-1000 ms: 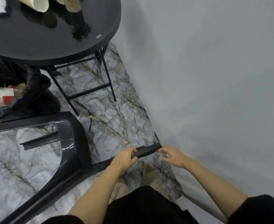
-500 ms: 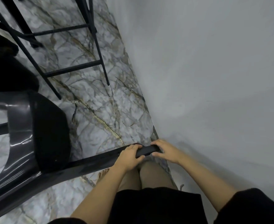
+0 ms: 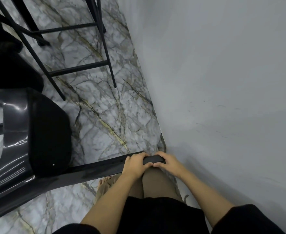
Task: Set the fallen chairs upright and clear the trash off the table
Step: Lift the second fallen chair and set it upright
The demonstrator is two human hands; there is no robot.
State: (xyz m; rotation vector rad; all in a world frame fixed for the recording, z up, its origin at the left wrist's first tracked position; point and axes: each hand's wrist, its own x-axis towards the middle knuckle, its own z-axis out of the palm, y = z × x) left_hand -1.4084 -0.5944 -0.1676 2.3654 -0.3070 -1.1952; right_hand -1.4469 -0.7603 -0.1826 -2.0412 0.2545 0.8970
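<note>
Chair [image 3: 37, 132] lies tipped on the floor [image 3: 105, 115] beside the wall [image 3: 223, 81], both your hands' fingers, left [image 3: 135, 164] and right [image 3: 168, 162], clamped on one leg end, which could twist free or scrape the wall as you lift.

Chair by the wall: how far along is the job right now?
Done: nothing shows as finished. In hand: the black chair lies tipped on the marble floor, and the left hand and right hand both have a grip on the end of one chair leg near the wall. Left: standing it up. Only the table legs show, so the trash cannot be judged.
</note>
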